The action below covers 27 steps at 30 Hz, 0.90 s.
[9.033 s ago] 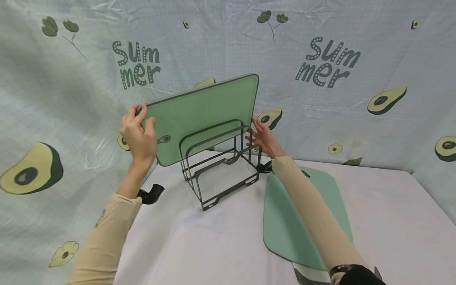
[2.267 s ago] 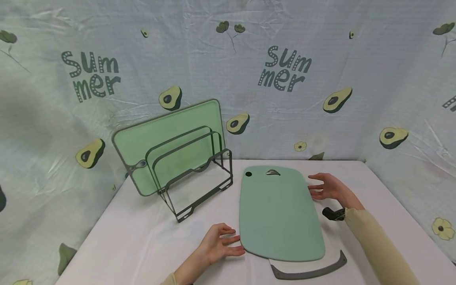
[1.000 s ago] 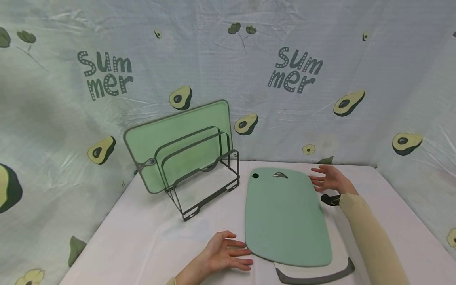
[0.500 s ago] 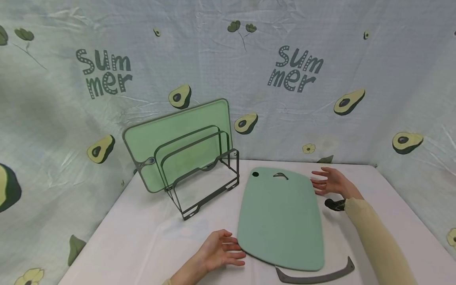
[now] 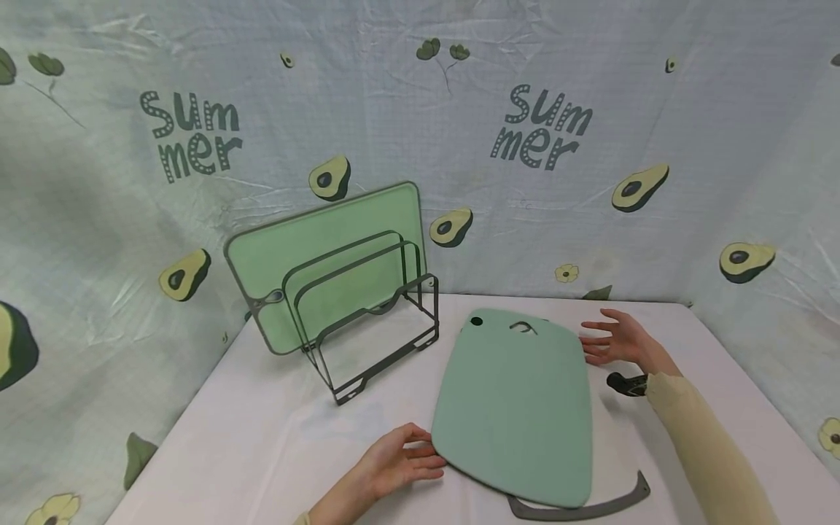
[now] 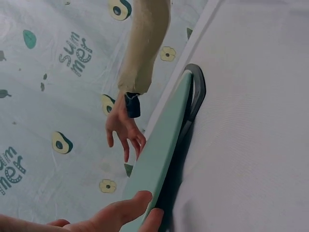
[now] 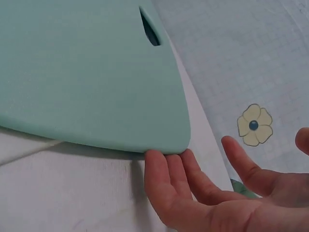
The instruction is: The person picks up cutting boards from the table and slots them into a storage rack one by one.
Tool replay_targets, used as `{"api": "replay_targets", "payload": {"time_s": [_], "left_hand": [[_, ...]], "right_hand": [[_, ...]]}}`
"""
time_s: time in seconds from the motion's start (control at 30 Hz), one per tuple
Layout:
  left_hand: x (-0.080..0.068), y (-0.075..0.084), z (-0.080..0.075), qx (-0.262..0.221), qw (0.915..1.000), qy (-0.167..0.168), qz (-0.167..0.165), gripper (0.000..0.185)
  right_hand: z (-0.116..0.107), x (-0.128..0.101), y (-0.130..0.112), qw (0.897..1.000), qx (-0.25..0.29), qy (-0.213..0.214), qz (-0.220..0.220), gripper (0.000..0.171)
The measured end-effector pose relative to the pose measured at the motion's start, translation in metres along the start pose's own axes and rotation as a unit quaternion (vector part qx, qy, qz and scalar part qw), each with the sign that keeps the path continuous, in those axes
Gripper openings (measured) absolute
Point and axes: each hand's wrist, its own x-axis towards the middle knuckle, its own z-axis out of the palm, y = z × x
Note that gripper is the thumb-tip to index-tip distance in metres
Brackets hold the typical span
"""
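Your left hand has its fingertips curled lightly against the near left edge of the flat mint-green plastic cutting board with rounded corners, thumb on top and fingers at the rim in the left wrist view; your right hand lies with fingers straight and spread, their tips just under the board's far right corner, gripping nothing. The board sits low over the white cloth-covered table, its left side tipped up off the cloth, partly over a second pale board with a dark grey curved rim that shows beneath its near end. Hazards noted: the hold is at the edges only, by fingertips, so a smooth board could slide out and slap down on the lower one or on your fingers. Lifting one side faster than the other may drag the lower board along the cloth toward the table edge. The dark grey wire rack, already holding an upright light-green board with a grey border, stands near to the left; a wide swing of the lifted board could knock it over. The loose backdrop cloth printed with avocados hangs close behind and could snag a raised corner.
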Motion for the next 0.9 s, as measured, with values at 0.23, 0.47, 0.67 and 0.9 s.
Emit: {"api": "replay_targets", "payload": {"time_s": [0.23,0.47,0.67,0.9], "left_hand": [[0.004,0.004,-0.001,0.000,0.9999,-0.009,0.010,0.032],[0.005,0.013,-0.005,0.008,0.9986,0.009,0.051,0.041],[0.002,0.024,-0.005,-0.023,0.9974,0.015,0.067,0.037],[-0.001,0.033,-0.010,-0.032,0.9959,0.039,0.075,0.040]], "right_hand": [[-0.004,-0.017,0.004,1.000,0.002,0.023,-0.011,0.044],[-0.007,-0.034,0.014,0.999,-0.020,0.000,-0.026,0.046],[-0.005,-0.041,0.022,0.999,-0.018,-0.028,-0.026,0.047],[0.003,-0.043,0.031,0.999,-0.042,-0.005,-0.030,0.049]]}}
